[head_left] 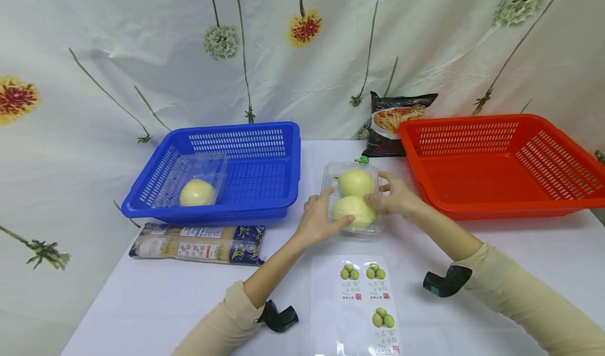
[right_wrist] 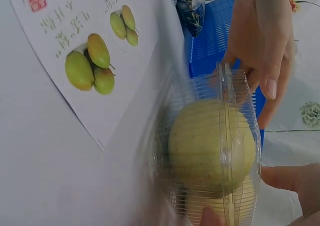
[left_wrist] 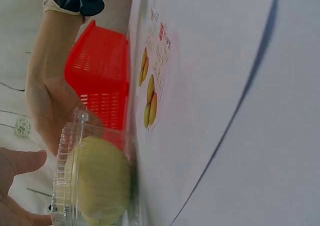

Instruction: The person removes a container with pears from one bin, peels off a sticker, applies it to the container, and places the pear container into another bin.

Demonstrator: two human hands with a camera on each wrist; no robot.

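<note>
Here we are: the left hand point(head_left: 315, 222) spreads thumb and fingers wide along one side of the clear box point(head_left: 330, 175), no firm hold on it. Opposite, the right hand point(head_left: 402, 196) has its thumb over the lid point(right_wrist: 242, 88); we can't tell whether it pinches. Two pale pears point(head_left: 356, 181) sit inside, between the hands. Watch that lid: we can't see it latched, so lifting by the top could pop it and spill them. Uneven pressure might skid the box towards the red basket point(head_left: 487, 209), right of the right hand.
</note>
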